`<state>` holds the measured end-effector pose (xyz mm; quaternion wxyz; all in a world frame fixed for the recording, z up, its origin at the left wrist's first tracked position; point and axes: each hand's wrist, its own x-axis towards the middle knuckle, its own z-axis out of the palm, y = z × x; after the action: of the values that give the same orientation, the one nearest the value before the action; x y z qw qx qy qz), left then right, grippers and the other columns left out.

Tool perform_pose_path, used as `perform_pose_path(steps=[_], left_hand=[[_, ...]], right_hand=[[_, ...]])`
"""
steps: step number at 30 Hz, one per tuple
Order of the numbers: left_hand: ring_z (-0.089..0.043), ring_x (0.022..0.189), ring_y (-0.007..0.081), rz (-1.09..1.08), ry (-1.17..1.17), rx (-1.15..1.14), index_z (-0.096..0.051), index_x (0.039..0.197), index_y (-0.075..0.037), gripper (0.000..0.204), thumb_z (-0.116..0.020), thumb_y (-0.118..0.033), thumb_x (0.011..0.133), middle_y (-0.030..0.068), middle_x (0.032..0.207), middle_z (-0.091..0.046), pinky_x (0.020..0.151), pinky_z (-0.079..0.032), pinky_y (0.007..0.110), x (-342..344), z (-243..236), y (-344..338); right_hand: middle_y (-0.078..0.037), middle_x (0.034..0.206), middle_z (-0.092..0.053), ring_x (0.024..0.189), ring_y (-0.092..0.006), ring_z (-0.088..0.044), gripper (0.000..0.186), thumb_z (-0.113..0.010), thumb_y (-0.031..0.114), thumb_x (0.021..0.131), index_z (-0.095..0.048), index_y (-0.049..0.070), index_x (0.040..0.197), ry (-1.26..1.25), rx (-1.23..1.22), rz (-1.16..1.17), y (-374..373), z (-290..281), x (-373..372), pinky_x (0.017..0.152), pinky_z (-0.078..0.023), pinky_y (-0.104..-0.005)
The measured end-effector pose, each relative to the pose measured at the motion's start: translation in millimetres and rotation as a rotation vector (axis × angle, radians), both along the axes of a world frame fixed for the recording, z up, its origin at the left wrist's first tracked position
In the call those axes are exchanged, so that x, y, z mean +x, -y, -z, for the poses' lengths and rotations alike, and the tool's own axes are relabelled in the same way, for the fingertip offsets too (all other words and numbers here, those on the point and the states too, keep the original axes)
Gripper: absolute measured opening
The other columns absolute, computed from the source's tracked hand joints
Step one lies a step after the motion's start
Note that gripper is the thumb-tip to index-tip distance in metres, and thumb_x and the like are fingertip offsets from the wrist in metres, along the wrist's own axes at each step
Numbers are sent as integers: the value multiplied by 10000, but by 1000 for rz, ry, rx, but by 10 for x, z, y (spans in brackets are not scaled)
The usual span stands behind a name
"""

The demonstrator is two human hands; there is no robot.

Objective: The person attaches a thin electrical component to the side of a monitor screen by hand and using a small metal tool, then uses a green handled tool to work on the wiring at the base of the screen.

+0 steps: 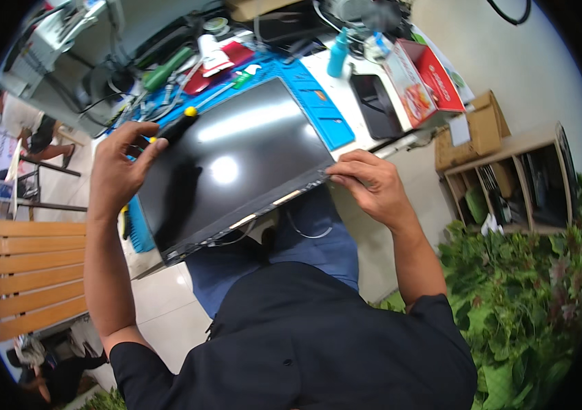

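A dark, glossy LCD screen panel (pixel 236 150) lies tilted across the front of the workbench, its lower edge jutting out over my lap. Along that edge run a bare strip with pale pieces and thin loose wires. My right hand (pixel 372 184) pinches the panel's right lower corner between thumb and fingers. Over the panel's upper left corner, my left hand (pixel 123 154) is closed around a black and yellow screwdriver handle (pixel 180 128); its shaft cannot be made out. Under the panel shows a blue work mat (pixel 333 130).
Tools and cables crowd the bench's back, with a green-handled tool (pixel 168 70) and a teal bottle (pixel 337 55). At right are a black phone-like device (pixel 376 106), a red box (pixel 428 82), a cardboard box (pixel 475 137), a shelf (pixel 523 174) and leafy plants (pixel 523 294). A slatted bench (pixel 28 273) stands left.
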<state>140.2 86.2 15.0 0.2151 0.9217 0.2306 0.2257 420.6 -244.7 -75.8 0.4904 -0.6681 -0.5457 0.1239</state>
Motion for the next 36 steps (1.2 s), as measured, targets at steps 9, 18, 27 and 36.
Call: perform_pose_path(steps=[9, 18, 27, 36], left_hand=[[-736, 846, 186, 58, -54, 74, -775, 1164, 16, 280, -853, -186, 986, 97, 1080, -767, 781, -572, 328, 392, 84, -114], [-735, 850, 178, 25, -39, 97, -780, 1144, 22, 264, -851, -179, 988, 93, 1119, -781, 783, -574, 312, 252, 169, -175], [-734, 861, 183, 11, -30, 134, -786, 1136, 16, 255, -854, -178, 985, 97, 1134, -786, 798, -580, 310, 305, 139, -274], [-738, 932, 261, 32, -71, 214, -781, 1151, 9, 277, -840, -209, 990, 129, 1151, -775, 875, -576, 356, 391, 232, -428]], right_hand=[[-98, 993, -779, 871, -218, -736, 134, -811, -10, 944, -828, 9, 1075, -108, -14, 11, 68, 3, 91, 767, -573, -330], [-109, 1032, -775, 900, -263, -754, 152, -818, -7, 919, -827, 23, 1068, -32, -1, -25, 92, 27, 124, 792, -599, -365], [-120, 1018, -739, 896, -286, -740, 186, -788, -61, 927, -783, 26, 1092, 148, -32, -32, 74, -35, 90, 758, -592, -377], [-116, 1028, -715, 898, -305, -726, 171, -791, -46, 924, -770, 28, 1077, 174, -39, -31, 51, -43, 82, 759, -585, -396]])
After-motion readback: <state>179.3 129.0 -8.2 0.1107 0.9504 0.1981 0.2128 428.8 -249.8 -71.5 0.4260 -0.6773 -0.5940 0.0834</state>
